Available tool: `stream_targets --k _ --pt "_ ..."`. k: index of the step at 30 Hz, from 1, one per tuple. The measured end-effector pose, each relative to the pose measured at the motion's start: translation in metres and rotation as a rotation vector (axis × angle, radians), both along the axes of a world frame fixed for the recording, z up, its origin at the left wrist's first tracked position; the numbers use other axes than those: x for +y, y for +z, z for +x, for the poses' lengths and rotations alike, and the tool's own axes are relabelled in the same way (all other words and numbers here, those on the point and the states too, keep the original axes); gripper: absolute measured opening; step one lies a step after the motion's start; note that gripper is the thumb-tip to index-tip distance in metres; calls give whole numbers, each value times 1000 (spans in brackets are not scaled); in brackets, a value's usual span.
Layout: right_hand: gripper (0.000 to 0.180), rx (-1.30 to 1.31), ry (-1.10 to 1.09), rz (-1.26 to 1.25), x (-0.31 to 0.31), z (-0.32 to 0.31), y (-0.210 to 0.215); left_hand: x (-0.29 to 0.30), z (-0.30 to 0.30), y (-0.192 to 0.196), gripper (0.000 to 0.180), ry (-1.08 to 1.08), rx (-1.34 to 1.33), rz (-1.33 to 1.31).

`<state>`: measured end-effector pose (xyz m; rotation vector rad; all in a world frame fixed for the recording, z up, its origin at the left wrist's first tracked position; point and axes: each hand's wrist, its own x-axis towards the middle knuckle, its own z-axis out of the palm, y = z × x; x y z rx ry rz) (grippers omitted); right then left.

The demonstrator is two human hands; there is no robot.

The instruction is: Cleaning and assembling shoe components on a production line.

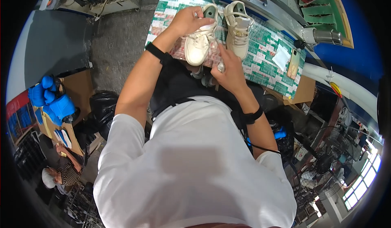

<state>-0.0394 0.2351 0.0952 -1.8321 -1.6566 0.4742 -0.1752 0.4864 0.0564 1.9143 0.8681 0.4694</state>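
Observation:
A cream lace-up sneaker (197,49) lies on the patterned work surface, its toe toward me. My left hand (188,22) grips it near the ankle opening, with thumb and fingers at the collar. Close to the toe side of that sneaker, my right hand (231,70) is closed around something small with a shiny, pale end; its kind is hidden by the fingers. The right index finger points at the lace area. To the right stands a second cream sneaker (238,34), also laced, with neither hand holding it.
The work surface (262,63) is covered in green, white and red print. On its right lie a white paper (281,58) and a phone (293,64). A metal rail runs behind. Blue bundles (57,101) and another person (67,173) are at left; a fan (326,163) stands at right.

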Motion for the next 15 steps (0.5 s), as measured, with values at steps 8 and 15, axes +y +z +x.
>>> stream_targets --k 8,15 --pt "77 -173 42 68 2 -22 33 -1 0 8 56 15 87 -47" --pt "75 -255 42 44 52 -43 6 -3 5 19 56 -24 63 -64"
